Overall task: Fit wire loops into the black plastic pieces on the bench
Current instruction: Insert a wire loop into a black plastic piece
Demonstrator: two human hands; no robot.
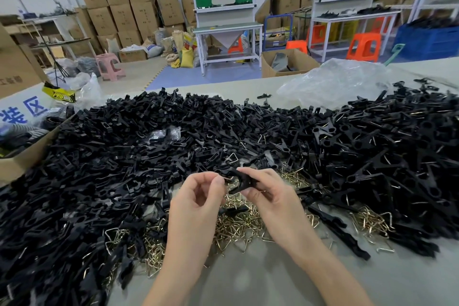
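The right hand point(269, 197) gripped a matte black plastic piece point(242, 181) above the grey bench point(248, 278), while the left hand point(198, 200) pinched a thin brassy wire loop point(229, 177) against it. Triangular loops point(238, 227) lay heaped beneath.

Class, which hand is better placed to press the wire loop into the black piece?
Left, probably: the left hand pinches the wire loop right at the black piece, which the right hand grips.
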